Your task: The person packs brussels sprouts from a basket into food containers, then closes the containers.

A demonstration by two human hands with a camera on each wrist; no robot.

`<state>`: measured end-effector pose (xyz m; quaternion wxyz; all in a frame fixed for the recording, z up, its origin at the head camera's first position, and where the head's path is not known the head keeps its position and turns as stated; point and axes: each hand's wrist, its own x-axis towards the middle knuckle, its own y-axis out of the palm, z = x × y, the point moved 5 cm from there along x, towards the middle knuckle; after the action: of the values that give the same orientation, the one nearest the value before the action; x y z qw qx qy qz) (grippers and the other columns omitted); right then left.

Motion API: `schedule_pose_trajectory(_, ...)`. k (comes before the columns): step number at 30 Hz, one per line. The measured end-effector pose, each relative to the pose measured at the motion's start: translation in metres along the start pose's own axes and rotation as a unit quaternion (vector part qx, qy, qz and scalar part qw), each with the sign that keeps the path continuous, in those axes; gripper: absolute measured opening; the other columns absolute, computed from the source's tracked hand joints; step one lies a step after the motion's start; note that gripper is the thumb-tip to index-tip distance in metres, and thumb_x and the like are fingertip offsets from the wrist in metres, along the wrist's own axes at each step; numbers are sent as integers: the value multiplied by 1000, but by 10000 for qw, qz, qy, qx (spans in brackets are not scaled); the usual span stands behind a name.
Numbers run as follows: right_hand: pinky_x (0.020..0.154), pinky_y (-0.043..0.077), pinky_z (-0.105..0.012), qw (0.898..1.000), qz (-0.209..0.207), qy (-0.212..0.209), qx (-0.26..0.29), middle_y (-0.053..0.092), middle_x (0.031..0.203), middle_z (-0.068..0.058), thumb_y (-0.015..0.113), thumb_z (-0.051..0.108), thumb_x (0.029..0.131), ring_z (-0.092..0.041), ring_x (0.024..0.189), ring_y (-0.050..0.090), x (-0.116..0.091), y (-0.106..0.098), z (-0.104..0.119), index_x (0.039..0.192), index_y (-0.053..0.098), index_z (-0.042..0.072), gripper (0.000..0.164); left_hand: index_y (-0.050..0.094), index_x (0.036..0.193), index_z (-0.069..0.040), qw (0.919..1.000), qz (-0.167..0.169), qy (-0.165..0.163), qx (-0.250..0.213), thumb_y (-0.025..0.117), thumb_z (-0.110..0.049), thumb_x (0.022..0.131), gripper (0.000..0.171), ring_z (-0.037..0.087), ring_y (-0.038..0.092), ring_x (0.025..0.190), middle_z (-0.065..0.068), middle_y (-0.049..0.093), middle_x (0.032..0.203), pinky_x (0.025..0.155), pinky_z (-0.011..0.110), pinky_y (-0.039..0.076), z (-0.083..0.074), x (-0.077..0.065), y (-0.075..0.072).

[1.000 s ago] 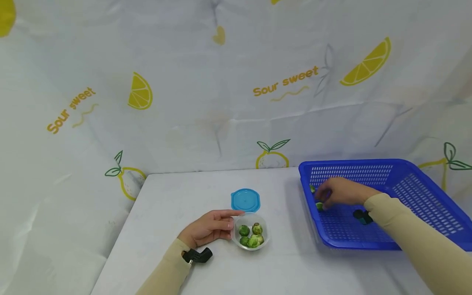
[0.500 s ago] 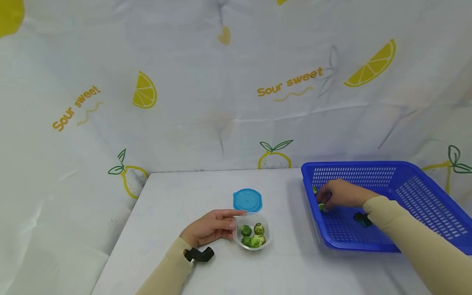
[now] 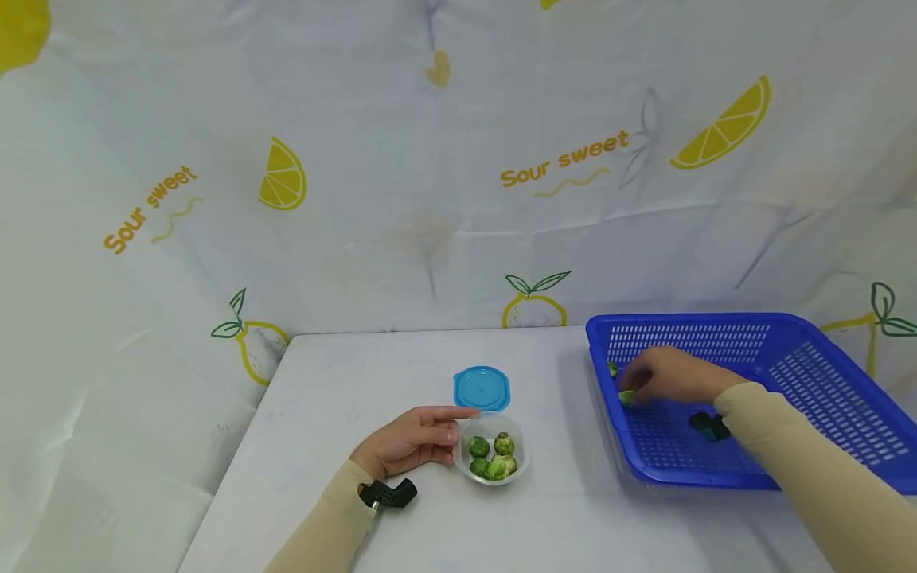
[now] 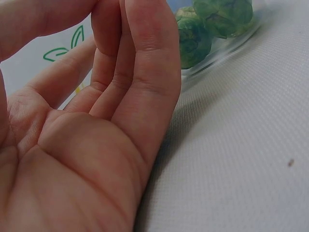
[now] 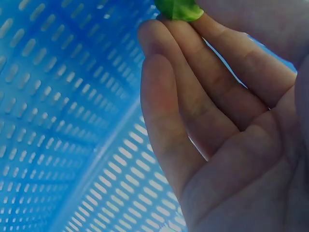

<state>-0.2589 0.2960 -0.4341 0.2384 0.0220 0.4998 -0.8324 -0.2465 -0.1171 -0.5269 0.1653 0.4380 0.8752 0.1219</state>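
My left hand [image 3: 411, 442] lies on the table with its fingers against the left side of a small clear plastic container [image 3: 525, 452]. One finger stretches along the container's far rim. Several Brussels sprouts [image 3: 504, 443] sit inside it; the left wrist view shows two green sprouts [image 4: 224, 17] behind the fingers. My right hand [image 3: 669, 376] reaches into the left part of a blue plastic basket [image 3: 705, 477]. Its thumb and fingertips pinch a Brussels sprout [image 3: 626, 397], only partly seen in the right wrist view as a bright green piece [image 5: 178, 8]. Another sprout [image 3: 612, 369] lies by the basket's left wall.
A blue lid [image 3: 481, 389] lies flat just behind the container. Black wrist devices [image 3: 388, 493] are strapped to both wrists. White table surface [image 3: 559, 525] runs between container and basket. Behind the table hangs a white sheet [image 3: 372, 239] printed with lemons.
My right hand has shifted slightly, and the sprout at its fingertips has turned and come up a little. My left hand stays at the container. The head view has shifted slightly.
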Motion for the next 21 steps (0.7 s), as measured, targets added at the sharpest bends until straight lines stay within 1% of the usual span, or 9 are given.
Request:
schedule_pose_trajectory(5, 81, 63, -32, 9999, -94, -60, 4, 79, 104, 5, 84, 18, 92, -11, 94, 71, -11, -11, 1, 108, 83, 14, 17, 49, 163, -8, 10000, 25, -9, 0, 67, -13, 107, 59, 8, 70, 87, -5, 64, 98, 87, 23, 63, 1, 1, 0)
schedule_pose_trajectory(7, 79, 63, -31, 9998, -143, -144, -26, 80, 104, 4, 83, 19, 93, -12, 93, 72, -16, -16, 4, 109, 83, 13, 18, 49, 162, -7, 10000, 22, 12, -18, 65, -12, 107, 58, 7, 70, 87, -5, 64, 98, 87, 24, 63, 1, 0, -1)
schedule_pose_trajectory(10, 79, 63, -30, 9996, -238, -109, -102, 80, 105, 5, 83, 22, 94, -10, 94, 72, -23, -25, 9, 111, 83, 15, 18, 51, 162, -8, 10000, -1, 23, -39, 65, -12, 107, 56, 7, 69, 87, -5, 65, 97, 87, 24, 63, 2, -1, -2)
schedule_pose_trajectory(16, 82, 65, -36, 9991, -346, -25, -245, 80, 107, 5, 81, 22, 97, -11, 96, 74, -33, -44, 27, 114, 83, 14, 20, 49, 162, -7, 10000, -18, 17, -9, 66, -13, 107, 58, 7, 68, 87, -5, 65, 97, 87, 24, 63, 1, -2, 0)
schedule_pose_trajectory(19, 83, 65, -39, 9985, -429, -100, -337, 81, 108, 4, 80, 22, 98, -13, 97, 75, -36, -52, 39, 116, 82, 13, 20, 49, 162, -6, 10000, -25, 11, 9, 64, -13, 108, 56, 7, 68, 88, -5, 64, 98, 87, 24, 63, 0, -1, 1)
schedule_pose_trajectory(21, 84, 65, -39, 9977, -519, -103, -414, 81, 109, 5, 80, 22, 98, -13, 98, 75, -38, -57, 46, 116, 82, 14, 20, 50, 162, -7, 10000, -32, -3, 19, 64, -12, 108, 55, 7, 69, 88, -5, 64, 97, 87, 24, 63, -1, -1, 1)
